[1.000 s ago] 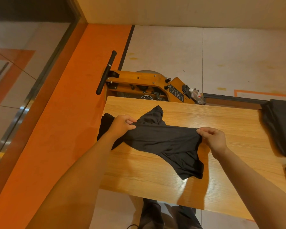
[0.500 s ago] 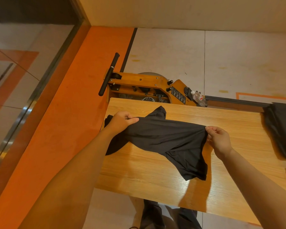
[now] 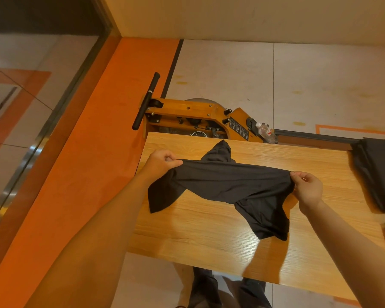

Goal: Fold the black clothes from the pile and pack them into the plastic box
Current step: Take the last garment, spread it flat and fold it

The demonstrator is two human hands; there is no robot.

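Your left hand (image 3: pixel 159 161) and right hand (image 3: pixel 307 189) are held well apart, each pinching one end of a black fabric garment (image 3: pixel 227 185) and stretching it taut above the light wooden desk (image 3: pixel 209 236). It hangs over the desk's left half; one loose flap droops past the left edge, another hangs down toward the front edge (whether it touches the wood is unclear). A pile of dark folded clothes (image 3: pixel 378 174) lies at the desk's right edge, partly cut off. No plastic box shows here. Beyond the far edge stands an orange wooden machine with a black handle (image 3: pixel 198 116), with a clear plastic bottle (image 3: pixel 265 131) on it.
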